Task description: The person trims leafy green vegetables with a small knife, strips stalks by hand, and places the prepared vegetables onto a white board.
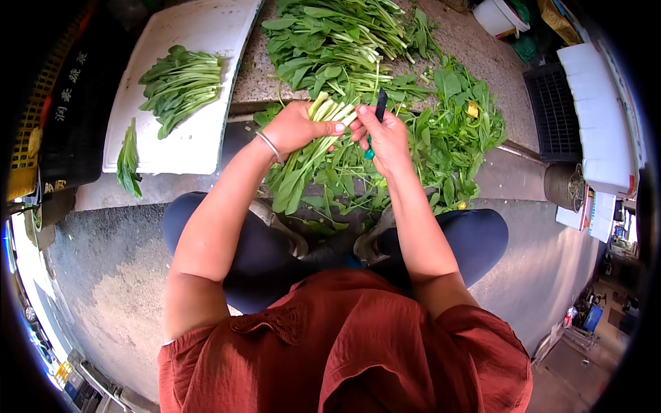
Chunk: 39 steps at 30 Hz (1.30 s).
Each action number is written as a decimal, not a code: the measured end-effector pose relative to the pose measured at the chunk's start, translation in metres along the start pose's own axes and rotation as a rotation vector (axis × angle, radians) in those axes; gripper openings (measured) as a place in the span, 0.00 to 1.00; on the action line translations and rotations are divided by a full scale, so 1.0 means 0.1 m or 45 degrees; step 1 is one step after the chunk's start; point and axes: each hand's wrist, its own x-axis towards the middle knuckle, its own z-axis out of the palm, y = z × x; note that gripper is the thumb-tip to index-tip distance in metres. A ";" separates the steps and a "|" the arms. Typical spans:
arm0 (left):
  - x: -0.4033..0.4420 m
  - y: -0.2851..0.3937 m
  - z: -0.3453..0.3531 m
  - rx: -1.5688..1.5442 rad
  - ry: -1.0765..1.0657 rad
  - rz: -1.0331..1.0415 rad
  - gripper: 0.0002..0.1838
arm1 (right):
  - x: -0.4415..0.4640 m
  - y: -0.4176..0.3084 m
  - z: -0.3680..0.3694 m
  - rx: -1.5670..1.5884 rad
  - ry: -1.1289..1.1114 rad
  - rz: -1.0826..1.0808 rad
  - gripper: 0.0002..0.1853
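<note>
My left hand (296, 129), with a bangle at the wrist, is wrapped round a bunch of leafy green stalks (301, 168), cut ends up and leaves hanging down. Against the stalk ends, my right hand (381, 134) is closed round a small knife (381, 103) with a dark upper part and a green lower end. Behind both hands lies a large heap of greens (330, 41) on the stone ledge. Loose leaves (447, 144) are piled to the right and below my hands.
On the left a white board (200, 155) holds a trimmed bunch (182, 86) and a single stalk (128, 160). Dark and yellow crates (69, 103) stand at the far left. At the right are a black crate (551, 110), a white box (599, 117) and a pot (563, 186).
</note>
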 end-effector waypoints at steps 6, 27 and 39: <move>0.00 -0.01 0.00 -0.080 0.023 -0.065 0.15 | -0.13 0.04 -0.08 0.180 -0.321 0.043 0.20; 0.00 -0.04 -0.01 0.117 -0.051 -0.088 0.16 | -0.09 0.30 -0.04 0.193 -0.074 0.112 0.12; 0.07 -0.07 -0.36 1.229 0.663 0.232 0.15 | 0.48 0.53 -0.60 -0.775 0.159 0.222 0.13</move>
